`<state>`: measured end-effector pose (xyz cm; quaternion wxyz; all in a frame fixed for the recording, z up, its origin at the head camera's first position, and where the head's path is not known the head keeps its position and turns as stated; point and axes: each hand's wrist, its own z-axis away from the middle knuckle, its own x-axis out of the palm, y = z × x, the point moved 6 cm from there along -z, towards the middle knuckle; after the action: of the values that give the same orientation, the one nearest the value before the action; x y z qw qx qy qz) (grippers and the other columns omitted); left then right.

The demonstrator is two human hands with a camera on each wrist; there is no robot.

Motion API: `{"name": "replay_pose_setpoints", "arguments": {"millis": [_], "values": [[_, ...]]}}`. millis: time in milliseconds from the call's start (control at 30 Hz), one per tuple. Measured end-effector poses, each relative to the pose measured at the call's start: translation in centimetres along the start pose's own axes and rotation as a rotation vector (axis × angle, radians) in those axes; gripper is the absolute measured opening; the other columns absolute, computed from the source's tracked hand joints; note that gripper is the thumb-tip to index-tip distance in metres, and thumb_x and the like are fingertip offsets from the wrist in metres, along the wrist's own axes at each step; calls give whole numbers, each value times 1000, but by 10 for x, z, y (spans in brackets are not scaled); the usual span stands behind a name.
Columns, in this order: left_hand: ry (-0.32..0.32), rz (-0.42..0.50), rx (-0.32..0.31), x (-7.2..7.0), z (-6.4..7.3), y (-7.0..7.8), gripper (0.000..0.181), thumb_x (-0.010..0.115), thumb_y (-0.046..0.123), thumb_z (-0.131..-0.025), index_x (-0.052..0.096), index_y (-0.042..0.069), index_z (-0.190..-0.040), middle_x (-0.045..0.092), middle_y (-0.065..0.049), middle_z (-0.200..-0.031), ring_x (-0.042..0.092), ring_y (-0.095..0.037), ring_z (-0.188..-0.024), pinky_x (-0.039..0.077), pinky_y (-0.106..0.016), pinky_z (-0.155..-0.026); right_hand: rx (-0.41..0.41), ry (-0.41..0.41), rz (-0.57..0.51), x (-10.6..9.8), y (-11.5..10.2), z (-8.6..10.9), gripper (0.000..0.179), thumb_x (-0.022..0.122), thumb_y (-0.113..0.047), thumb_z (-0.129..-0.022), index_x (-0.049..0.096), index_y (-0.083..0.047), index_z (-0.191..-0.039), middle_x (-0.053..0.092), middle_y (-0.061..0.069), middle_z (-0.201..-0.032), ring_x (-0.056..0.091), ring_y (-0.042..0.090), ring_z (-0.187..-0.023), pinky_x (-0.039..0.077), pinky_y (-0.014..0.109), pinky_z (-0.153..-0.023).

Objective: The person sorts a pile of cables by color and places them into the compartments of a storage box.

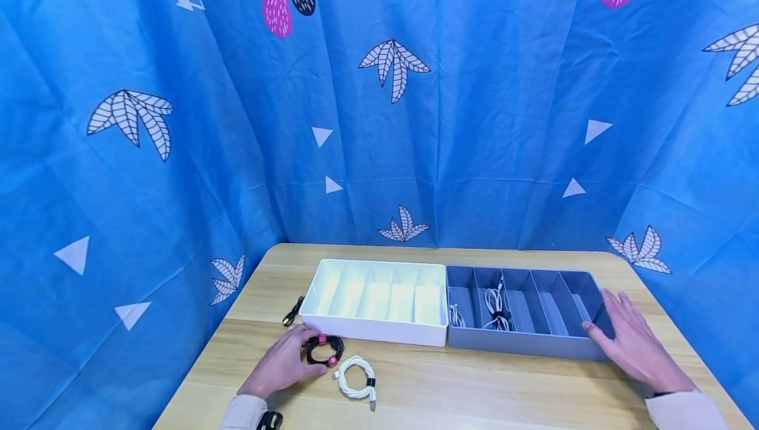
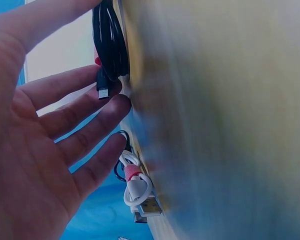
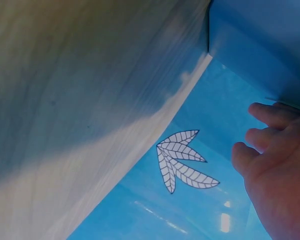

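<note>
My left hand (image 1: 281, 361) is on the table around a coiled black cable (image 1: 334, 349) with red ties, thumb on the near side and fingers on the far side. In the left wrist view the fingers are loosely spread, their tips beside the coil, whose small metal plug hangs down. A coiled white cable (image 1: 357, 387) with a black tie lies just right of it. My right hand (image 1: 634, 338) rests at the right end of the grey divided box (image 1: 534, 344), its thumb over the front rim and its other fingers along the end wall.
A white divided box (image 1: 379, 332) stands left of the grey one, side by side. White cables (image 1: 495, 305) lie in the grey box's left compartments. A small black cable (image 1: 293, 311) lies left of the white box. A white cable (image 2: 135, 182) with a pink tie sits beyond the left fingers.
</note>
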<state>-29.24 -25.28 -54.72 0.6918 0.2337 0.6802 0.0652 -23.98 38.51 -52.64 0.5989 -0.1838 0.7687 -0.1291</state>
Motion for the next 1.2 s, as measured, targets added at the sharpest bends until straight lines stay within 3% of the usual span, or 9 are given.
{"name": "replay_pose_setpoints", "arguments": {"millis": [333,1200], "values": [[14,-43,96,-2,2,1,72,83,58,-65,65,20,-124,59,-3,-131,58,-29,-122,51,-53,-98,-4,5,-6,1,0,0,88,48,-43,-100,1,6,-155,11,39,-156,-12,49,-149,-9,68,-117],[67,-70,86,-9,3,2,61,85,53,-62,66,26,-114,66,7,-118,63,-19,-113,53,-47,-95,-3,0,-7,0,0,0,87,48,-43,-100,3,7,-154,11,40,-156,-10,50,-149,-10,67,-118]]}}
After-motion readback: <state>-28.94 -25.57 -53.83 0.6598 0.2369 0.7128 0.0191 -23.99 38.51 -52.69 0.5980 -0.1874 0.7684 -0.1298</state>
